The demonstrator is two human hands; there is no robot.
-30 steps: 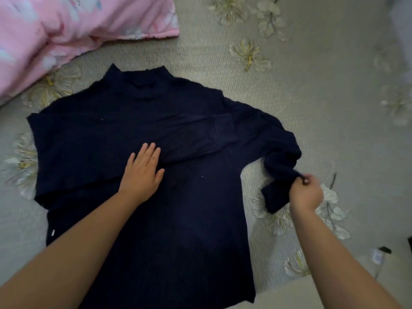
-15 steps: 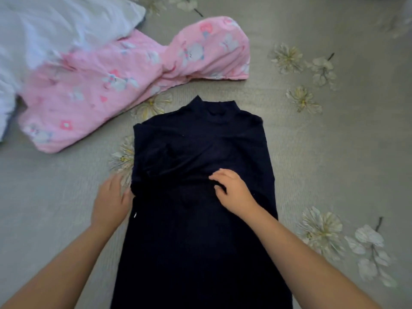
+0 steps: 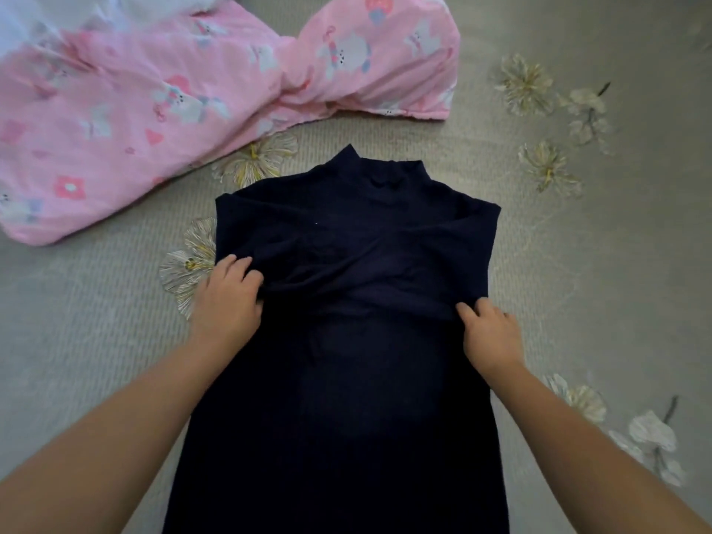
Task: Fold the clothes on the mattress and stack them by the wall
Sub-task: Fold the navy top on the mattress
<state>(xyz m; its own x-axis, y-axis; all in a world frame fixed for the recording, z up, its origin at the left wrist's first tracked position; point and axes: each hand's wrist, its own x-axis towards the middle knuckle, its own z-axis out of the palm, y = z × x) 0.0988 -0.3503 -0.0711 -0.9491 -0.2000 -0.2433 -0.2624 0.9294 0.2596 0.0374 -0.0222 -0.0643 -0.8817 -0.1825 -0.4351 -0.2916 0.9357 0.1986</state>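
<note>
A dark navy high-neck top [image 3: 358,210] lies flat on the mattress [image 3: 578,283], collar away from me, with both sleeves folded across its chest into a narrow strip. My left hand [image 3: 227,298] grips the left edge of the top at mid-height, fingers curled into the cloth. On the opposite edge, at about the same height, my right hand [image 3: 489,333] pinches the fabric. The cloth between the two hands is bunched and slightly raised.
A pink printed quilt [image 3: 185,98] lies crumpled at the far left, reaching past the top's collar. White bedding [image 3: 31,21] shows in the upper left corner. The mattress cover is beige with a printed flower pattern [image 3: 547,167].
The right sleeve was folded in over the chest. My right hand then moved from the middle of the top to its right edge, and my left hand took hold of the left edge.
</note>
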